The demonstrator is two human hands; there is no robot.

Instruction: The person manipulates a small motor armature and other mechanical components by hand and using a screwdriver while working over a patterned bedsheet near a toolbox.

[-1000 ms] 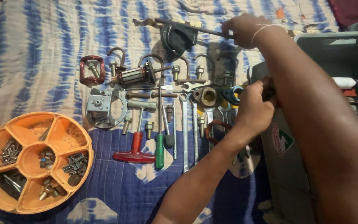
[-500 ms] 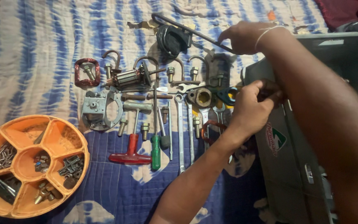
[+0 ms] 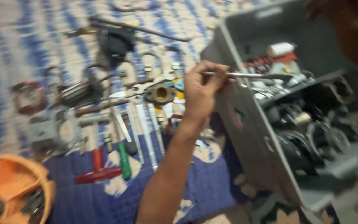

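Left hand (image 3: 201,89) around thin metal rod (image 3: 249,75)

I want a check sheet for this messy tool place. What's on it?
Surface: blue and white patterned cloth, tools laid out in rows.
Job's things: thin metal rod, held level over the edge of the grey bin.
Clutter: green-handled screwdriver, red T-handle tool, orange tray of small parts, wrenches, motor parts inside the bin; picture is blurred.
Grippers: left hand pinches the rod; right arm at the top right edge, its hand out of view.
Cables: nothing seen.
Surroundings: nothing seen beyond cloth and bin.
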